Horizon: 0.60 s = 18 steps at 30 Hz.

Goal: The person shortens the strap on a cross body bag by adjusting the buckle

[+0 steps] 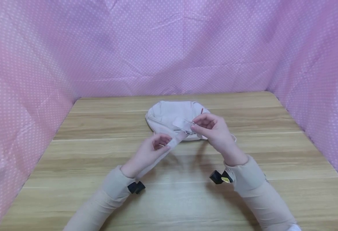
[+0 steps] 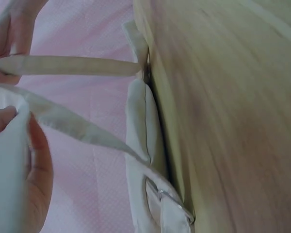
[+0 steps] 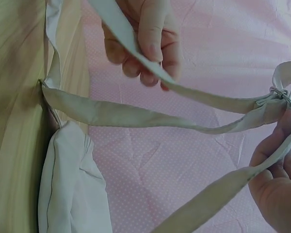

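A white fabric bag [image 1: 173,110] lies on the table with a long pale strap [image 1: 171,144] raised from it. My left hand [image 1: 151,149] holds the strap along its length, thumb on one side and fingers curled on the other. With thumb and fingertips, my right hand [image 1: 215,131] pinches the strap at a silver metal buckle [image 1: 189,132] just above the bag. In the right wrist view, the strap loops through the buckle [image 3: 282,96] beside my right fingers. Another metal buckle [image 2: 172,201] sits on the strap close to the bag in the left wrist view.
The bag rests on a wooden table [image 1: 99,128], towards its far edge. Pink dotted cloth [image 1: 169,48] hangs behind the table and on both sides. A small red tag [image 1: 202,111] shows on the bag near my right hand.
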Available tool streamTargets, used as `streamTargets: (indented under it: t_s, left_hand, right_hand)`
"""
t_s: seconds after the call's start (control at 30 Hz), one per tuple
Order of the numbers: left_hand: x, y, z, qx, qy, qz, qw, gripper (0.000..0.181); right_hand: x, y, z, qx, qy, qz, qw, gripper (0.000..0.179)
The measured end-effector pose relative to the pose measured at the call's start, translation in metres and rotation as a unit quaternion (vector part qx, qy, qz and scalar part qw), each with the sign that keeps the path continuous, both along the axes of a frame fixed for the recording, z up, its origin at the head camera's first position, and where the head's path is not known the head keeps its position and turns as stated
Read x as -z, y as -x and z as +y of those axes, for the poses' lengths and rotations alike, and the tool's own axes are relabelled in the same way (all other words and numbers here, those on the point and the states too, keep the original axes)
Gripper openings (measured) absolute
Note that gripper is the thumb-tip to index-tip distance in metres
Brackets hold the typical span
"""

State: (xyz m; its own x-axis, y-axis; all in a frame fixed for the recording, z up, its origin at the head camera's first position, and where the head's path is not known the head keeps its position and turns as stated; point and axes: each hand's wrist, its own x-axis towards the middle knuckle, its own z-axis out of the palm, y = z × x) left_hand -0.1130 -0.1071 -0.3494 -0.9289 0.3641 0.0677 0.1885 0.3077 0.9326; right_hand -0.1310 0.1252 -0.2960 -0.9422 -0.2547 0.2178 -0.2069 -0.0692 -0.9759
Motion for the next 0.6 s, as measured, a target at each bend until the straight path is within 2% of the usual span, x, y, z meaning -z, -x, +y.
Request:
streamTargets:
  t_s: [0.1,0.17,0.4,0.6]
  left_hand:
    - [-0.003,0.003,-0.003,-0.01,0.021,0.038,0.999,0.021]
    - [-0.004,0.006,-0.006,-0.014,0.028,0.041,0.9987,0.017]
    - [-0.006,0.009,-0.025,-0.014,0.035,0.03,0.9988,0.01]
    - [-0.006,0.011,-0.054,-0.043,0.067,0.002,0.9969,0.006]
  right_hand:
    - [-0.002,0.001,0.002,0.008,-0.001,-0.001,1.0,0.037]
    - [-0.002,0.002,0.004,0.013,-0.006,0.0,0.9999,0.036]
    - [0.001,0.004,0.011,0.029,-0.049,-0.016,0.9983,0.032]
    - [0.006,0.005,0.015,0.024,-0.075,-0.031,0.9964,0.031]
